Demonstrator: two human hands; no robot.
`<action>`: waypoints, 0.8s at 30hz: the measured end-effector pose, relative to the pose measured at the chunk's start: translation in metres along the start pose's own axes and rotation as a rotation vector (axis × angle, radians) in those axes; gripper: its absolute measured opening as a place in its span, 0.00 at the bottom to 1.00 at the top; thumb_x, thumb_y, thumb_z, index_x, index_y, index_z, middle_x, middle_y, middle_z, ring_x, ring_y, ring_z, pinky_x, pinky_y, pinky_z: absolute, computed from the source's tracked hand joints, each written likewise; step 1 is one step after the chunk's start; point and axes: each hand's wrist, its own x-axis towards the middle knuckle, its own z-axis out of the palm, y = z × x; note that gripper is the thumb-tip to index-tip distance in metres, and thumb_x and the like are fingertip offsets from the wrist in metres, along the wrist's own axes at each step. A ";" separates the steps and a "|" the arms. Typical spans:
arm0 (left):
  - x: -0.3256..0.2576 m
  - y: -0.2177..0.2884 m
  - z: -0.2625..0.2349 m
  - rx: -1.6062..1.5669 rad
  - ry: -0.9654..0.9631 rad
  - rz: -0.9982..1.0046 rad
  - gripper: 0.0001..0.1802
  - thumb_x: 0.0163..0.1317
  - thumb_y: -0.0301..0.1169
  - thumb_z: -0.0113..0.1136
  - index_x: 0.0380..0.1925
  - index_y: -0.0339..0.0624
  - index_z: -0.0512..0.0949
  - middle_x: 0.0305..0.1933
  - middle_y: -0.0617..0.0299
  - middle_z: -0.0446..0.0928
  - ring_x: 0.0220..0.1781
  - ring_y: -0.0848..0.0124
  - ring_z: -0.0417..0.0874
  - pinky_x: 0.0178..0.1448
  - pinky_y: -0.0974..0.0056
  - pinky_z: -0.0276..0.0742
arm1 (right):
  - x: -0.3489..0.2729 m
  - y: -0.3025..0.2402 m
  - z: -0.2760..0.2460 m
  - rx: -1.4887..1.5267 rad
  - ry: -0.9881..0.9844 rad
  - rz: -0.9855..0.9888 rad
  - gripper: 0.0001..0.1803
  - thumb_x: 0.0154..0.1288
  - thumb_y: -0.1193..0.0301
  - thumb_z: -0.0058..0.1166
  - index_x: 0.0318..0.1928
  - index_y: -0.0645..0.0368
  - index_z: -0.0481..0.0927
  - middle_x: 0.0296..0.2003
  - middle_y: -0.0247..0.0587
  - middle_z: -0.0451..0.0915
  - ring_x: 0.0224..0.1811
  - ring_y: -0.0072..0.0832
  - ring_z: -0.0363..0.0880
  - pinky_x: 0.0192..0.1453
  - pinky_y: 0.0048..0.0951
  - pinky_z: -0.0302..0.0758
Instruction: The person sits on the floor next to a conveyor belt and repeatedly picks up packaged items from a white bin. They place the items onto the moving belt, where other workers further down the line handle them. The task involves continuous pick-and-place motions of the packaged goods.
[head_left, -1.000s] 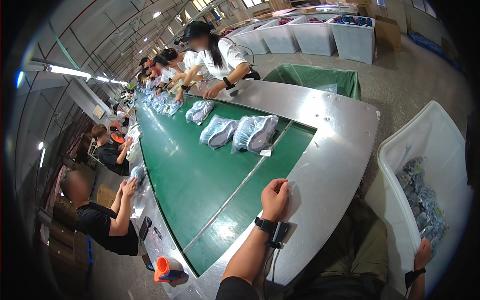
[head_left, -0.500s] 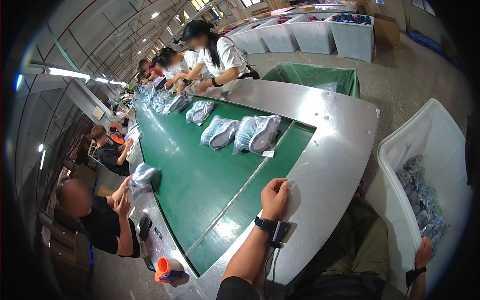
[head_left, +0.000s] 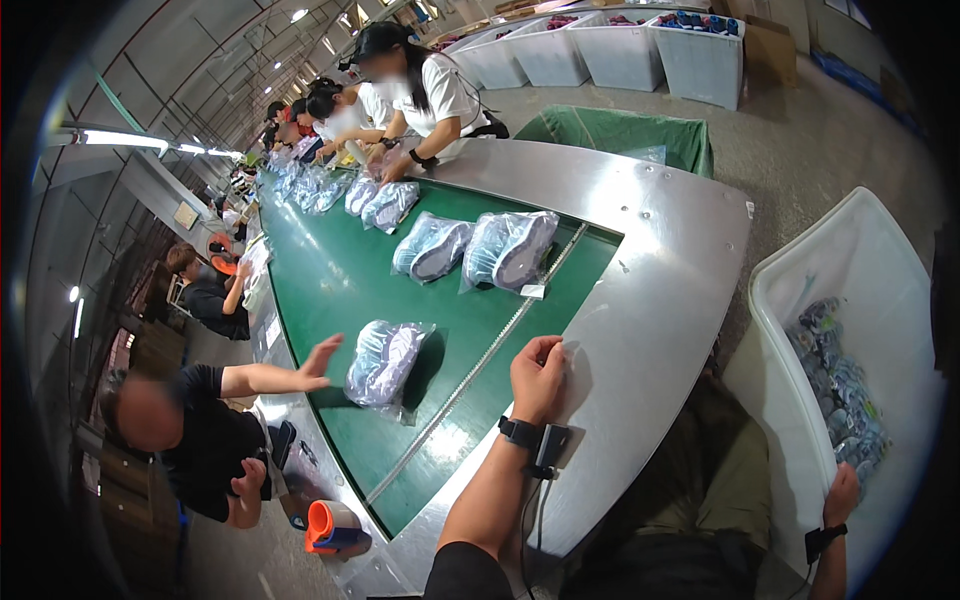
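My left hand (head_left: pixel 540 378) rests at the near metal border of the green conveyor belt (head_left: pixel 480 390), its fingers curled in a loose fist with nothing visible in them. Low on the right, my right hand (head_left: pixel 842 495) is closed over the rim of a large white bin (head_left: pixel 765 350). Inside that bin lies a heap of bagged grey-blue shoes (head_left: pixel 840 390). On the belt, a clear-bagged pair of shoes (head_left: pixel 384 362) lies left of my left hand. Farther off are two more bagged pairs, a nearer one (head_left: pixel 508 250) and another beside it (head_left: pixel 434 246).
A co-worker on the left (head_left: pixel 190 430) reaches a hand (head_left: pixel 318 364) over the belt. Other people work along its far side. An orange-topped cup (head_left: pixel 335 528) stands on the metal border (head_left: pixel 690 200). Beyond are a green-covered container (head_left: pixel 620 135) and several white bins (head_left: pixel 695 72).
The bagged pair that the left co-worker held is now on the belt, farther right, out of that person's hand. Farther bagged shoes have shifted too. My hands stay in place.
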 end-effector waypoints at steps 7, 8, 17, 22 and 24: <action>0.005 0.011 -0.071 -0.231 -0.016 -0.211 0.13 0.72 0.28 0.62 0.53 0.38 0.83 0.43 0.64 0.85 0.42 0.77 0.83 0.46 0.71 0.77 | -0.004 -0.002 0.000 0.107 -0.003 -0.042 0.19 0.83 0.64 0.41 0.39 0.67 0.76 0.37 0.60 0.79 0.41 0.57 0.77 0.47 0.46 0.72; 0.008 0.011 -0.087 -0.095 0.062 -0.141 0.13 0.70 0.29 0.64 0.52 0.38 0.83 0.43 0.62 0.85 0.43 0.73 0.84 0.49 0.68 0.78 | -0.006 -0.003 0.000 0.050 0.005 -0.031 0.19 0.83 0.64 0.41 0.39 0.67 0.76 0.37 0.60 0.79 0.42 0.57 0.77 0.47 0.46 0.72; 0.023 0.006 -0.269 1.507 0.347 0.162 0.44 0.50 0.43 0.76 0.69 0.46 0.74 0.65 0.38 0.75 0.73 0.40 0.68 0.78 0.41 0.58 | -0.008 -0.053 -0.016 -0.019 0.008 -0.028 0.15 0.79 0.65 0.47 0.37 0.63 0.78 0.35 0.57 0.79 0.39 0.55 0.77 0.43 0.50 0.73; 0.006 0.004 -0.264 1.648 0.288 -0.103 0.57 0.37 0.39 0.78 0.72 0.39 0.66 0.64 0.39 0.75 0.63 0.40 0.78 0.70 0.44 0.73 | -0.012 -0.086 -0.029 -0.044 0.026 0.005 0.14 0.76 0.63 0.52 0.34 0.58 0.81 0.34 0.50 0.80 0.38 0.54 0.80 0.40 0.52 0.73; -0.015 0.025 -0.239 1.679 0.160 -0.096 0.42 0.57 0.44 0.70 0.69 0.38 0.68 0.62 0.43 0.76 0.62 0.46 0.79 0.67 0.47 0.76 | -0.010 -0.091 -0.034 -0.028 0.013 0.059 0.15 0.76 0.62 0.51 0.35 0.58 0.82 0.35 0.47 0.81 0.39 0.52 0.81 0.42 0.50 0.76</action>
